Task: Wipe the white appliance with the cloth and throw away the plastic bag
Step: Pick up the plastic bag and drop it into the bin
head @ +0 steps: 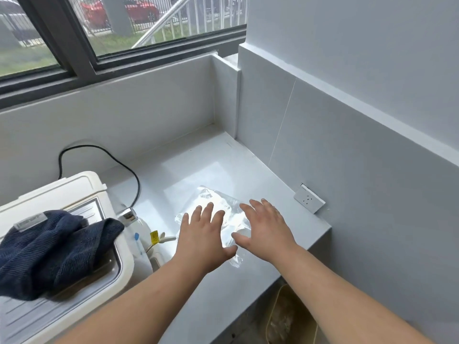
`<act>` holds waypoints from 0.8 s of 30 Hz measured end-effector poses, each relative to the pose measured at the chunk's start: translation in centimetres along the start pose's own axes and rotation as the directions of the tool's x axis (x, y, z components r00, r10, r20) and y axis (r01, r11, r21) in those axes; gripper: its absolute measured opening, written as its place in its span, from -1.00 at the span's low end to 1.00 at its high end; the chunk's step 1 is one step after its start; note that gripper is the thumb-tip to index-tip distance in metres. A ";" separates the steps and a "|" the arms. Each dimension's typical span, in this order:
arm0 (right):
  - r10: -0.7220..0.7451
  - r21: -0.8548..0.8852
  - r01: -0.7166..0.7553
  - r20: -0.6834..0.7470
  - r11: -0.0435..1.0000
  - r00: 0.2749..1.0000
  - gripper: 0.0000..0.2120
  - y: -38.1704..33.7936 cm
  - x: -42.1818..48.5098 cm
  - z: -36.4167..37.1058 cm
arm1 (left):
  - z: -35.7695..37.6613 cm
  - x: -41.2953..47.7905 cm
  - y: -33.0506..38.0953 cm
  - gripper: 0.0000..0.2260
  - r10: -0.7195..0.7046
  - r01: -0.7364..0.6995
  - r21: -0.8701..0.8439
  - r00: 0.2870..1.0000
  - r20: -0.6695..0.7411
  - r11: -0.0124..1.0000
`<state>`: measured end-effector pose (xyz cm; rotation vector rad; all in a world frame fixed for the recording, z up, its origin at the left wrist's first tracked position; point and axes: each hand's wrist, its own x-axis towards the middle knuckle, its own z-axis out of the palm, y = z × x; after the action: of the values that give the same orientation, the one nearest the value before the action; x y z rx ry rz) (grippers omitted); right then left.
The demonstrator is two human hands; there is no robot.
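Observation:
A clear plastic bag (218, 204) lies flat on the white counter (198, 175). My left hand (203, 237) and my right hand (265, 227) are both spread over the bag with fingers apart, palms down; whether they press on it I cannot tell. At the left stands the white appliance (82, 192). A dark blue cloth (49, 252) lies crumpled on its lid, apart from both hands.
A black cable (124, 167) runs from behind the appliance along the wall. A tap (129, 214) and a yellow tag (154, 237) sit between appliance and bag. A wall socket (309, 201) is at the right. Below the counter's edge stands a bin (285, 319).

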<state>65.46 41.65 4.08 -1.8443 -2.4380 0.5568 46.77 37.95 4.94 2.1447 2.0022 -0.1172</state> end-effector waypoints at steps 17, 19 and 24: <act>0.004 0.015 -0.005 0.087 1.000 0.996 -0.16 3.3 5.0 3.2 | 6.4 1.4 0.6 -0.16 -0.124 0.135 -0.066 0.981 0.149 0.989; -0.019 0.016 0.017 0.092 1.000 0.996 -0.16 3.1 5.6 3.6 | 6.6 1.7 0.5 -0.16 -0.131 0.142 -0.068 0.980 0.149 0.988; -0.038 0.017 0.036 0.127 0.999 0.991 -0.16 2.7 6.7 4.4 | 7.6 2.2 0.2 -0.14 -0.142 0.157 -0.088 0.977 0.161 0.984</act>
<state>64.93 47.41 -2.10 -1.8076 -2.5338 0.7086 47.76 38.50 -2.85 1.8631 2.0327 -0.1949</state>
